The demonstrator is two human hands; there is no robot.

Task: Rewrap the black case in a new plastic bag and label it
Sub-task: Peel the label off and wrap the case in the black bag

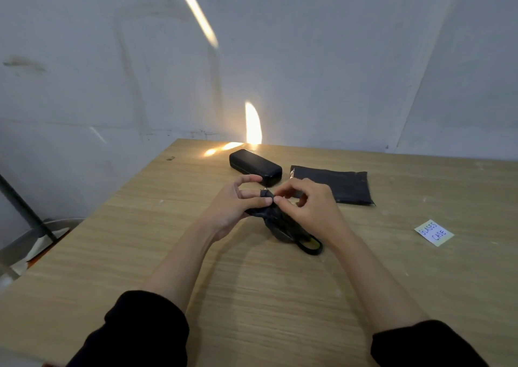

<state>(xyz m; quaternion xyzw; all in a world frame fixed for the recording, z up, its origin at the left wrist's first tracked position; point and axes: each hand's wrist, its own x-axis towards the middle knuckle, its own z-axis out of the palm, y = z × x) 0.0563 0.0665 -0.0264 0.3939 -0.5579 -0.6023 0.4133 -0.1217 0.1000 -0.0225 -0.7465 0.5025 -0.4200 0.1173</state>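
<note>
A black hard case (254, 166) lies bare on the wooden table (196, 254), just beyond my hands. A flat black plastic bag (339, 184) lies to its right. Between my hands is a crumpled black plastic bag (283, 223), twisted and drooping onto the table with a loop at its lower end. My left hand (238, 204) grips its upper end with the fingers. My right hand (308, 207) pinches the same end from the right. A pale paper label (434, 232) reading "GLASSES CASE" lies at the right of the table.
A grey wall (252, 58) stands close behind the table's far edge. A dark metal pole (25, 207) and a round grey object (36, 237) are on the floor off the table's left edge.
</note>
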